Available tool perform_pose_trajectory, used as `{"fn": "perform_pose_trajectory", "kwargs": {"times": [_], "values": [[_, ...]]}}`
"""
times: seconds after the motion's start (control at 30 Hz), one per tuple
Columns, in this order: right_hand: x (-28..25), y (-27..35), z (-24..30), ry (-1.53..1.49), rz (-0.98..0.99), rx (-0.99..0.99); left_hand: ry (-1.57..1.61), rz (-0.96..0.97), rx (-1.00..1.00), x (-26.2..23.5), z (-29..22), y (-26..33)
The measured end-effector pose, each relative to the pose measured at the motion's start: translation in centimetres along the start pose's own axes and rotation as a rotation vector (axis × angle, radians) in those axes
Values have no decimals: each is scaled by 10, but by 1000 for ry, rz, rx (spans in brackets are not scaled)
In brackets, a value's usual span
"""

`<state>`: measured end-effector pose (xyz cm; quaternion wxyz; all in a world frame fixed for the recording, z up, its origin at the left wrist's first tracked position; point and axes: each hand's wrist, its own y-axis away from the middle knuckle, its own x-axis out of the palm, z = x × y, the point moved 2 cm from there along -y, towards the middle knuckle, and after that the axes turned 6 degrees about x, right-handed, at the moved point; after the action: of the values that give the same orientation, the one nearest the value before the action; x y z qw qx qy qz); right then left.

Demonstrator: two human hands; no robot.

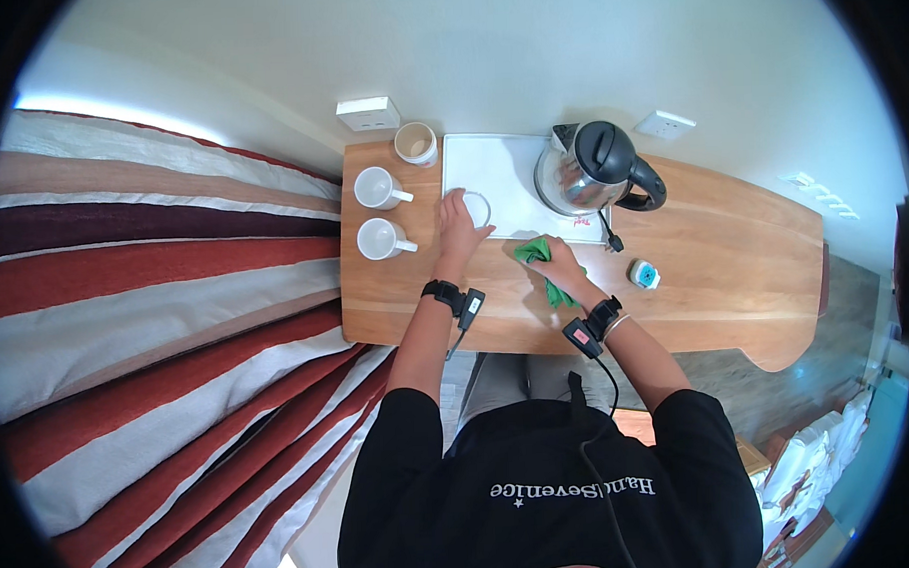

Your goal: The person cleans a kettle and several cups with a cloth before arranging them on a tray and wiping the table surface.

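My left hand (456, 224) rests at the front left corner area of a white rectangular tray (515, 162). Its thumb and fingers are spread beside a white round rim (478, 209); whether that is a loose saucer or part of the tray I cannot tell. In my right hand (566, 268) is a bunched green cloth (533, 250), held just in front of the tray, with part of it hanging below the fingers. On the tray's right side stands a glass kettle (583, 174) with a black lid and handle, its plug (614, 242) lying by the tray's edge.
Two white mugs (376, 189) and a beige-lined cup (416, 144) stand left of the tray on the wooden table (728, 244). A small white and blue device (643, 274) lies to the right. Wall sockets (665, 125) sit behind; a striped curtain (174, 274) hangs along the left.
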<state>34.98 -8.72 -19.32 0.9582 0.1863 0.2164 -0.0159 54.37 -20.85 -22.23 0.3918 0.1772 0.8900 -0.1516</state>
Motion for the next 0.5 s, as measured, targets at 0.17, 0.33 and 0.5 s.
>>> {"fn": "perform_pose_trajectory", "kwargs": {"times": [0.17, 0.33, 0.5], "values": [[8, 8, -1, 53, -16, -91, -83, -51, -86, -9, -8, 16], [15, 14, 4, 121, -50, -108, -142, -64, -114, -25, -17, 35], [31, 21, 15, 274, -15, -248, 100, -196, -81, -60, -35, 51]]}}
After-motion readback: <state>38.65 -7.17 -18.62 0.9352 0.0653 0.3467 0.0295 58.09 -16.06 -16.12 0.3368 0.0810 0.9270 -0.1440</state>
